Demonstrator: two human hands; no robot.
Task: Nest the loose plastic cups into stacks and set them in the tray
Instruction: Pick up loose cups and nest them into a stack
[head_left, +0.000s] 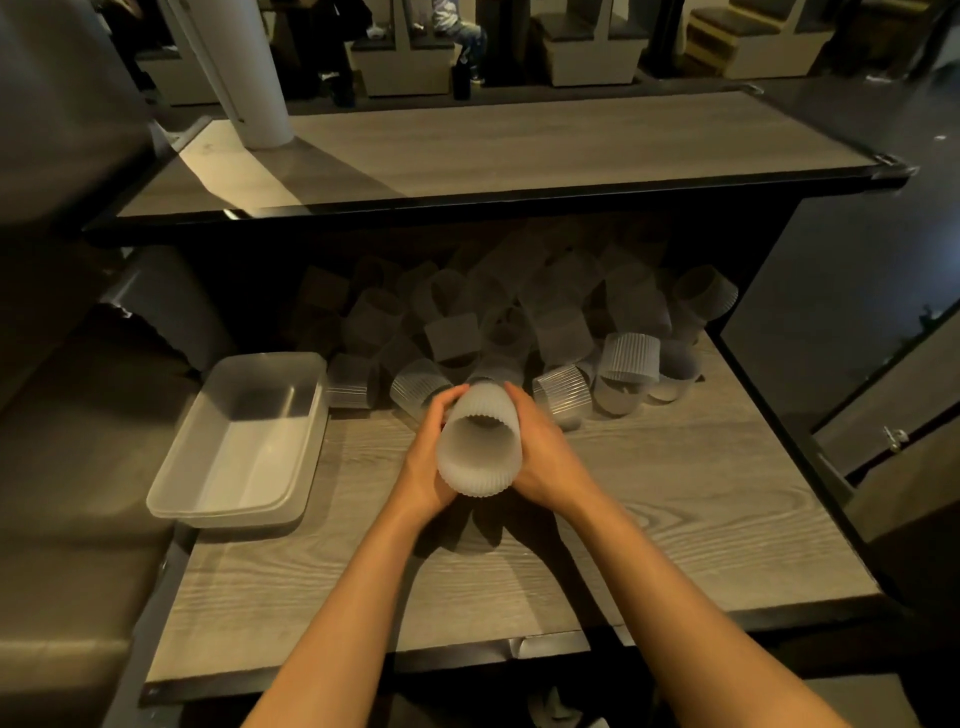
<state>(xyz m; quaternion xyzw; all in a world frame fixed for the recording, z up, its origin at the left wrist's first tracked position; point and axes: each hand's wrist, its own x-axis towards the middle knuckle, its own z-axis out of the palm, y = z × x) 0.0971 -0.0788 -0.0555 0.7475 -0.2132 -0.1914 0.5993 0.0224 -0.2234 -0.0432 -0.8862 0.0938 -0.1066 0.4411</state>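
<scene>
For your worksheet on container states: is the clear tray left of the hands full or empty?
Empty. The tray shows only its bare floor; the loose cups lie piled outside it.

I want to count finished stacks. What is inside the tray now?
Nothing shows inside the tray; its clear bottom is bare. Both hands, left and right, hold a cup over the table, beside the tray.

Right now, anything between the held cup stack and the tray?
No: head view shows only bare wooden tabletop between the tray and the cup stack held by left hand and right hand.
</scene>
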